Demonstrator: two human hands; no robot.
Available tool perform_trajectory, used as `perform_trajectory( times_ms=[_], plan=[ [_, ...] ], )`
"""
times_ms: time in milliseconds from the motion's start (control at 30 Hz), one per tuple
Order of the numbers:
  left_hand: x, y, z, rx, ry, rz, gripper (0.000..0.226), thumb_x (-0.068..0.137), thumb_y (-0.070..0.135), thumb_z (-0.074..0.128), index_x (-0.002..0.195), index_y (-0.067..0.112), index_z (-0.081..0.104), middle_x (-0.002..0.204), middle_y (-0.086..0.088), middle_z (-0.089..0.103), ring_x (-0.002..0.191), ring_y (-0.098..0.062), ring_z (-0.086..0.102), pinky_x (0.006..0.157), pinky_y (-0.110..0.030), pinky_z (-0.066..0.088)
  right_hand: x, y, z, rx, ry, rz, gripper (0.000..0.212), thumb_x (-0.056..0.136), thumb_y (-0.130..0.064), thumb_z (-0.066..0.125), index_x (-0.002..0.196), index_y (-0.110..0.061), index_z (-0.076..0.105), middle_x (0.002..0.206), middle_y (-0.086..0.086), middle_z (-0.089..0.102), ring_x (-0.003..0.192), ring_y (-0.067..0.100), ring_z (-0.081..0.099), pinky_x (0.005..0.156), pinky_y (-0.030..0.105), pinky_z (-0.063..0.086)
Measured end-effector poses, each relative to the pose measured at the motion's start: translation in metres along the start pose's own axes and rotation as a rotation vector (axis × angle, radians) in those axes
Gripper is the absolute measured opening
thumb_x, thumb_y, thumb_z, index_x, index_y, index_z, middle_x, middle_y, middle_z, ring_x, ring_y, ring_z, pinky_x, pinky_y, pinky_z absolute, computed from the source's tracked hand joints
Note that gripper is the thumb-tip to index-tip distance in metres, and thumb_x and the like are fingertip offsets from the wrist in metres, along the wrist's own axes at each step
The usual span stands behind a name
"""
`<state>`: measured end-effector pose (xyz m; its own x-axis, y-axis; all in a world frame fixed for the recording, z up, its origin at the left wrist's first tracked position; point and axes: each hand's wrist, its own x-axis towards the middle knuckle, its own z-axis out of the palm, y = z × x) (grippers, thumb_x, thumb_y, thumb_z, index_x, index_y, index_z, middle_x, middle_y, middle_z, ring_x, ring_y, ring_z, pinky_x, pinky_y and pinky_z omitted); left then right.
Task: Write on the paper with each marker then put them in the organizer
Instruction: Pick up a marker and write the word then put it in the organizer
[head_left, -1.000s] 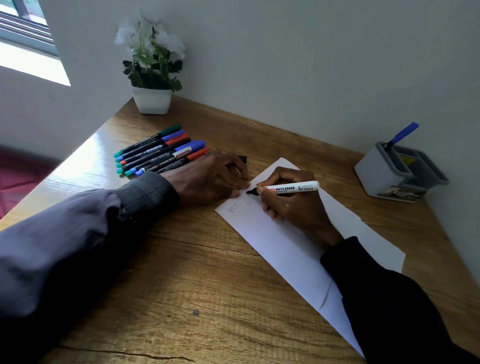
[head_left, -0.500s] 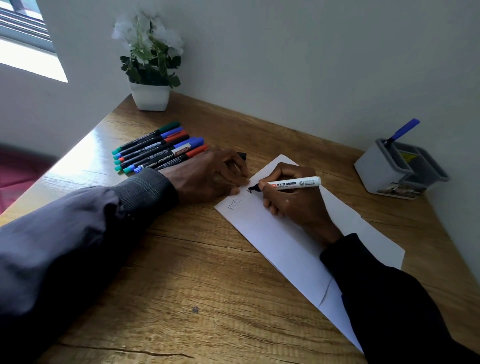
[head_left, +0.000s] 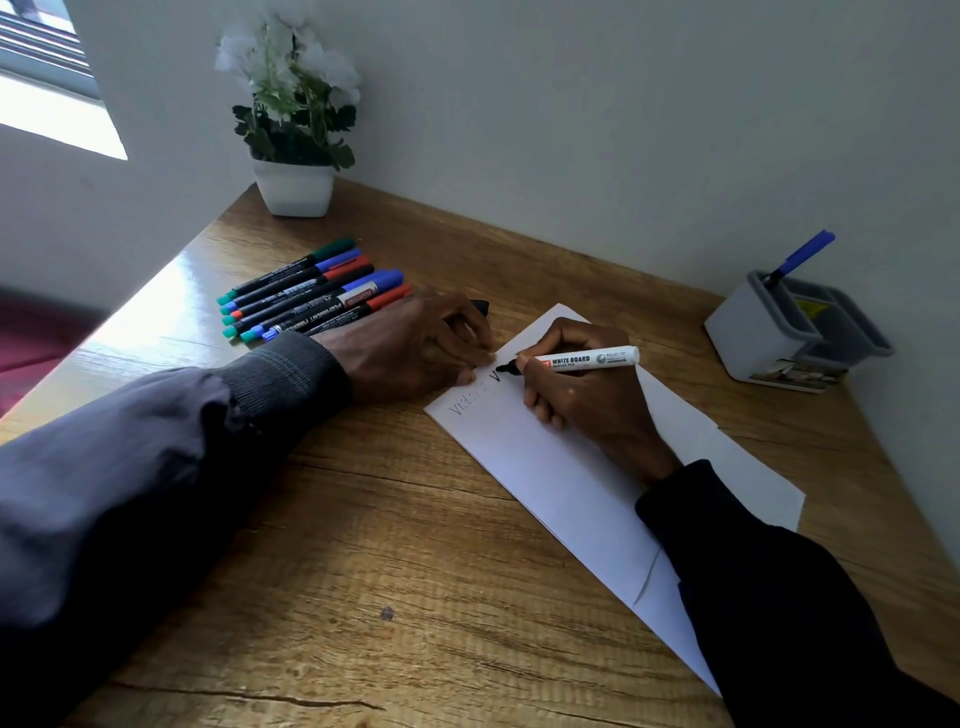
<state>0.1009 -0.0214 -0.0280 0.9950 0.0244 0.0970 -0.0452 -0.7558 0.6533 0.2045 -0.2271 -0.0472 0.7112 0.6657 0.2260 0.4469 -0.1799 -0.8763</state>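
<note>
My right hand (head_left: 582, 400) grips a white whiteboard marker (head_left: 587, 358) with its black tip touching the white paper (head_left: 561, 478) near the far corner. A faint word and a fresh dark stroke show on the sheet. My left hand (head_left: 415, 348) rests fingers-down on the paper's far-left corner, with a black cap (head_left: 480, 306) sticking out behind its fingers. A row of several capped markers (head_left: 311, 291) lies on the desk behind my left hand. The grey organizer (head_left: 763, 332) stands at the right by the wall, with one blue marker (head_left: 802, 254) upright in it.
A white pot with a white-flowered plant (head_left: 293, 130) sits at the desk's far corner. Walls close off the desk at the back and right. The wooden desk (head_left: 389, 545) is lit by a window at the upper left.
The marker tip has moved slightly along the paper and a new dark stroke has appeared after the faint word. My left hand has stayed on the corner.
</note>
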Motion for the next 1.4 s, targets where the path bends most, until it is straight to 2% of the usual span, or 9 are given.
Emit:
perform_trajectory(
  times_ms=[67,167,267,467,867,967,1133,1300,1400],
  plan=[
    [0.0,-0.001,-0.001,-0.007,-0.01,-0.004,0.048,0.087,0.022,0.074,0.131,0.02,0.055,0.12,0.01,0.057,0.086,0.01,0.049,0.066,0.008,0.038,0.001,0.0,-0.001,0.005,-0.003,0.016,0.016,0.092,-0.003,0.073,0.078,0.001,0.067,0.062,0.013,0.07,0.043,0.024,0.062,0.039,0.026,0.047],
    [0.0,0.002,-0.002,-0.025,-0.026,-0.001,0.047,0.087,0.02,0.074,0.13,0.019,0.055,0.108,0.02,0.049,0.082,0.016,0.046,0.066,0.008,0.038,0.001,0.0,-0.002,0.021,0.001,0.028,0.02,0.092,-0.001,0.072,0.073,-0.005,0.064,0.061,0.012,0.07,0.042,0.022,0.061,0.039,0.025,0.046],
    [0.0,0.003,-0.001,-0.011,-0.006,0.01,0.047,0.086,0.019,0.075,0.129,0.019,0.056,0.102,0.021,0.045,0.079,0.019,0.042,0.066,0.007,0.038,0.0,-0.001,-0.001,0.02,-0.002,-0.013,0.015,0.094,-0.004,0.072,0.08,-0.003,0.068,0.063,0.012,0.07,0.045,0.026,0.063,0.041,0.027,0.048],
    [0.001,0.0,-0.001,-0.012,-0.01,0.022,0.047,0.086,0.019,0.075,0.129,0.019,0.056,0.115,0.014,0.054,0.082,0.016,0.045,0.067,0.008,0.038,0.001,-0.001,0.0,0.029,0.016,-0.008,0.016,0.095,-0.007,0.072,0.08,-0.009,0.067,0.063,0.011,0.07,0.045,0.027,0.064,0.042,0.028,0.048],
    [0.0,-0.001,0.001,0.025,0.005,-0.018,0.048,0.088,0.024,0.072,0.131,0.024,0.051,0.099,0.023,0.039,0.078,0.018,0.039,0.063,0.01,0.034,0.001,-0.002,-0.001,0.003,0.034,0.072,0.024,0.091,-0.004,0.072,0.07,-0.011,0.062,0.06,0.011,0.07,0.041,0.021,0.061,0.039,0.024,0.045],
    [0.0,-0.003,0.001,0.041,0.005,-0.017,0.05,0.088,0.026,0.072,0.133,0.026,0.05,0.102,0.023,0.039,0.078,0.018,0.04,0.061,0.006,0.038,0.0,0.0,0.0,0.02,0.05,0.068,0.024,0.092,-0.005,0.071,0.072,-0.014,0.062,0.061,0.011,0.07,0.043,0.023,0.063,0.041,0.027,0.047],
    [0.002,-0.006,0.002,0.078,-0.002,-0.028,0.052,0.089,0.031,0.071,0.135,0.027,0.047,0.115,0.016,0.043,0.078,0.013,0.041,0.057,-0.002,0.04,0.002,0.002,0.0,0.024,0.053,0.022,0.016,0.095,-0.01,0.071,0.079,-0.009,0.067,0.065,0.013,0.071,0.048,0.03,0.066,0.044,0.033,0.051],
    [0.003,-0.009,0.004,0.075,-0.004,-0.023,0.051,0.088,0.032,0.072,0.133,0.028,0.047,0.113,0.017,0.039,0.078,0.011,0.044,0.058,-0.005,0.038,0.002,0.0,0.001,0.012,0.064,0.07,0.021,0.093,-0.006,0.072,0.074,-0.011,0.065,0.063,0.013,0.07,0.045,0.027,0.063,0.042,0.028,0.047],
    [0.004,-0.012,0.004,0.071,-0.013,-0.011,0.051,0.086,0.034,0.074,0.131,0.033,0.049,0.119,0.015,0.043,0.086,0.003,0.048,0.061,-0.006,0.037,0.003,-0.001,0.0,0.002,0.078,0.099,0.024,0.089,-0.002,0.071,0.069,-0.01,0.061,0.06,0.013,0.069,0.042,0.025,0.061,0.04,0.026,0.044]
  ],
)
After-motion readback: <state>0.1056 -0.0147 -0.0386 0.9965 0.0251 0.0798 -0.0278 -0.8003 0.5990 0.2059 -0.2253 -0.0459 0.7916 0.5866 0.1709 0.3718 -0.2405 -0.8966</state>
